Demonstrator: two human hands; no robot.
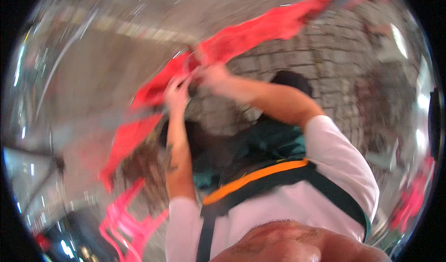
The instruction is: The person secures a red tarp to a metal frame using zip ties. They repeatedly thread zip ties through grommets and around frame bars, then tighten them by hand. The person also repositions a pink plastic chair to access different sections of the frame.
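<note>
A long strip of red cloth [255, 34] runs slantwise along the edge of a grey-brown surface in front of me. Both hands are together at the middle of this strip. My left hand [176, 93] has its fingers bent in and closed at the cloth's lower edge. Beside it on the right, my right hand [214, 76] touches the same spot, its fingers smeared by motion. A small dark patch shows between the hands; what it is cannot be made out.
The broad grey-brown surface [139, 53] lies beyond the cloth. Under me is grey block paving [339, 57]. A pink plastic chair [127, 220] stands at lower left, near a dark shiny shape [74, 234]. Something pink [411, 199] is at the far right.
</note>
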